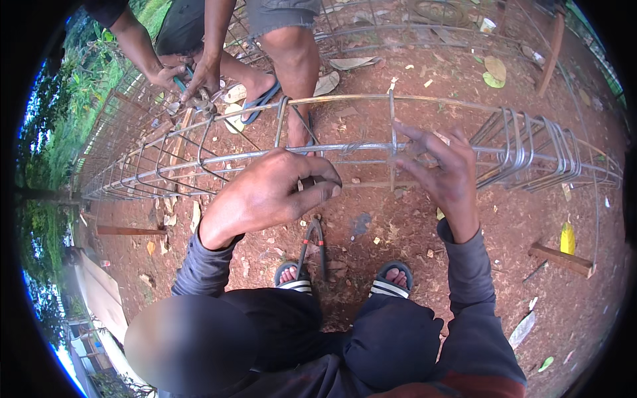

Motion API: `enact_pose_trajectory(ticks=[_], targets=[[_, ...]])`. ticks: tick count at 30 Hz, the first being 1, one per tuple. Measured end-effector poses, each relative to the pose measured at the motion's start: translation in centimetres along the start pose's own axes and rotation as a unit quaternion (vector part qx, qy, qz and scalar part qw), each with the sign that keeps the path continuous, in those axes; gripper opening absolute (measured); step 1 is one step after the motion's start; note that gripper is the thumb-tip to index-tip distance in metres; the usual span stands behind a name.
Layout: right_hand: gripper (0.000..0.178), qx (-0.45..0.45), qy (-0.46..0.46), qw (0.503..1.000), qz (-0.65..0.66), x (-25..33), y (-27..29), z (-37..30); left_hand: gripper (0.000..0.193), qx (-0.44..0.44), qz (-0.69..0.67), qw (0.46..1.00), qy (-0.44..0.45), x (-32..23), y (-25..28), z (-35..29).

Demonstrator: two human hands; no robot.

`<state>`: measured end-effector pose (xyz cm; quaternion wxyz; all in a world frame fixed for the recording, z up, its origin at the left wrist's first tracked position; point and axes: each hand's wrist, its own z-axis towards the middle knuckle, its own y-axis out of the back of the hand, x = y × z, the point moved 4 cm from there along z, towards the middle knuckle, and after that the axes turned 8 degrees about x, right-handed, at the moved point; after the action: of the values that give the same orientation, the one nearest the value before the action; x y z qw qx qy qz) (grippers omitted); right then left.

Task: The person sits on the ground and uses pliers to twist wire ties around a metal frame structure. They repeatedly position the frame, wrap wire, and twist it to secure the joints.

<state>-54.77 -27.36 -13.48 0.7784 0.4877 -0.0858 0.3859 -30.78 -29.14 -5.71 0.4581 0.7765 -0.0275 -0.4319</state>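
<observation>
A long cage of steel reinforcing bars [361,146] spans the view before me. My left hand [275,189] is over its near side, fingers curled and thumb tip against the index finger; whatever they pinch, if anything, cannot be made out. My right hand [444,166] is at a single upright stirrup [392,109], its thumb and fingers spread apart beside the bar. Several bent stirrups [514,142] hang bunched on the bars right of that hand. Between my feet and the cage, end-cutting pincers [322,249] with dark and red handles stand jaws away from me.
At the far left a co-worker's hands [192,79] hold a green-handled tool [179,83] at the cage; that person's sandalled foot [259,99] is close behind it. A wooden stake [561,259] lies right, another wooden piece [131,230] left. Leaves dot the red soil.
</observation>
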Motion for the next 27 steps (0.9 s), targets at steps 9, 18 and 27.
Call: enact_pose_trajectory(ticks=[9,18,27], targets=[[0.051,-0.009,0.018,1.0,0.012,1.2,0.0,0.7,0.033,-0.262,-0.449,0.845,-0.125,7.8,-9.1,5.9],[0.045,0.015,-0.021,1.0,0.016,0.6,0.1,0.9,0.03,-0.184,-0.27,0.916,-0.233,10.7,-9.5,8.6],[0.031,0.032,-0.023,0.999,0.031,0.7,-0.1,1.1,0.017,-0.146,-0.304,0.94,-0.057,13.3,-12.7,10.7]])
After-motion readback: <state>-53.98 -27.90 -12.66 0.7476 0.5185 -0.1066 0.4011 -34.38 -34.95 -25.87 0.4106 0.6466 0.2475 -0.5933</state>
